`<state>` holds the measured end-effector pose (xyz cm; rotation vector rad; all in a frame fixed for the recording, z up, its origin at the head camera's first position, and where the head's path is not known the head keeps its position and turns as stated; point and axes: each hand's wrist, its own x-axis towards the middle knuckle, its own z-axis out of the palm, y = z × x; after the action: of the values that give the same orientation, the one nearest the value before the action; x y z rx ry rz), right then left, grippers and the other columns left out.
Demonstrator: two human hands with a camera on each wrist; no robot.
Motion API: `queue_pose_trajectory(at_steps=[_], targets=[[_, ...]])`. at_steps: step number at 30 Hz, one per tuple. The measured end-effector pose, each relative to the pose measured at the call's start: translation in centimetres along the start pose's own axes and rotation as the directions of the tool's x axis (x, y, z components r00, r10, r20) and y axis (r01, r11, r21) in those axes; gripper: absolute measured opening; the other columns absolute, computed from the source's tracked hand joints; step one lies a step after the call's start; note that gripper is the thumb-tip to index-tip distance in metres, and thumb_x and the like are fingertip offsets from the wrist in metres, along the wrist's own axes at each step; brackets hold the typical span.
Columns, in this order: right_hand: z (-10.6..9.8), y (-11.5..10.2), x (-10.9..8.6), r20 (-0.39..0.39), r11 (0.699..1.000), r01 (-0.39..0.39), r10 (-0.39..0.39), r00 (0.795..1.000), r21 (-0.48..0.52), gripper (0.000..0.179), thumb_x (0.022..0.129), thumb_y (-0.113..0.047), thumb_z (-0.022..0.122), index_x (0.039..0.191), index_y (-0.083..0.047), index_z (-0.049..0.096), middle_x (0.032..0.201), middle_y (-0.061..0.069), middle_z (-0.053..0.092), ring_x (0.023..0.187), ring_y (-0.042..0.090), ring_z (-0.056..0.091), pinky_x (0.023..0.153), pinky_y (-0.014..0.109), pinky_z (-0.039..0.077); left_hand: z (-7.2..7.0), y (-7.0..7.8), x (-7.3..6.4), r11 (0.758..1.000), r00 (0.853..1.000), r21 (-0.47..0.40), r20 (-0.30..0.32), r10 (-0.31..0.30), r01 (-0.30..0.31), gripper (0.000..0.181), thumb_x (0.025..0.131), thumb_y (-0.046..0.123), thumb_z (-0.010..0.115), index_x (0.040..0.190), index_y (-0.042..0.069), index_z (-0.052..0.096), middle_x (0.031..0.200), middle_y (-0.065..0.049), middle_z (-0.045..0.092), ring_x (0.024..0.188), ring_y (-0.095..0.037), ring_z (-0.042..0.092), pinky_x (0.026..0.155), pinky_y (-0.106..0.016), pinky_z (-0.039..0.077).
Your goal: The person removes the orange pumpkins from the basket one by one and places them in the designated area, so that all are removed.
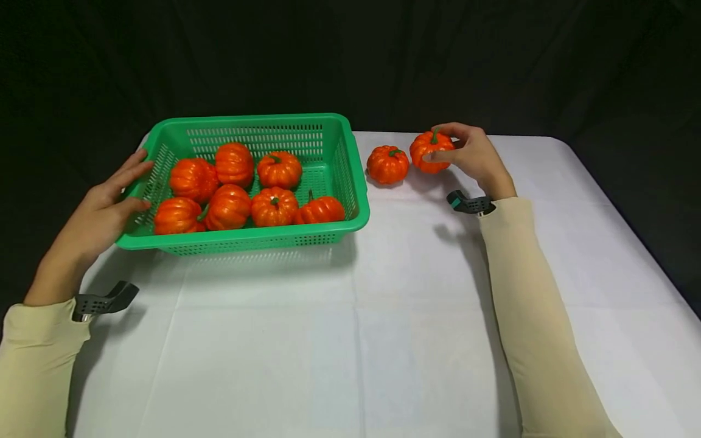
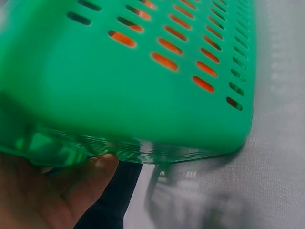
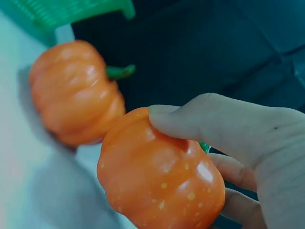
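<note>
My right hand point(image 1: 473, 155) holds a small orange pumpkin point(image 1: 429, 152) with a green stem, at the table's back edge. In the right wrist view, the thumb point(image 3: 176, 121) lies across this pumpkin's top, with other fingers partly hidden behind it. Just left of it sits another orange pumpkin point(image 1: 387, 165) on the cloth. At the left end of a green plastic basket point(image 1: 285, 233), my left hand point(image 1: 101, 213) rests on the rim, fingers and thumb spread. Up close, the left thumb point(image 2: 93, 183) touches the basket's edge. Several orange pumpkins point(image 1: 275, 207) lie inside the basket.
A white cloth point(image 1: 350, 340) covers the table. Behind it hangs a dark curtain point(image 1: 438, 61). The basket's right wall point(image 1: 356, 176) stands close to the loose pumpkin. Each wrist wears a dark strap-on device point(image 1: 470, 202) near the sleeve cuff.
</note>
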<state>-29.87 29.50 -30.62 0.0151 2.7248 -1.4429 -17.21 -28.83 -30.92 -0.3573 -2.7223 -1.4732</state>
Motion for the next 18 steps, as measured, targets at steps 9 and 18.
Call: queue_pose_trajectory(at_steps=[9,18], targets=[[0.8,2.5,0.6,0.054,0.999,-0.033,0.034,0.998,-0.006,0.069,0.070,-0.039,0.080,0.131,-0.022,0.053,0.128,0.000,0.048,0.109,0.023,0.041,0.090,0.041,0.042,0.0,-0.1,-0.1,1.000,1.000,-0.010,0.004,0.008,-0.008,0.055,0.096,0.005,0.041,0.148,0.015,0.027,0.153,0.017,0.010,0.138,-0.007,0.002,0.109,-0.046,-0.002],[1.0,3.4,0.6,0.047,1.000,-0.031,0.031,0.998,0.002,0.068,0.071,-0.040,0.080,0.131,-0.023,0.053,0.127,0.000,0.049,0.109,0.022,0.041,0.090,0.038,0.040,0.0,0.0,-0.1,1.000,1.000,0.000,0.010,-0.002,0.002,0.055,0.096,0.006,0.040,0.148,0.017,0.026,0.153,0.018,0.010,0.138,-0.007,0.001,0.109,-0.048,0.000]])
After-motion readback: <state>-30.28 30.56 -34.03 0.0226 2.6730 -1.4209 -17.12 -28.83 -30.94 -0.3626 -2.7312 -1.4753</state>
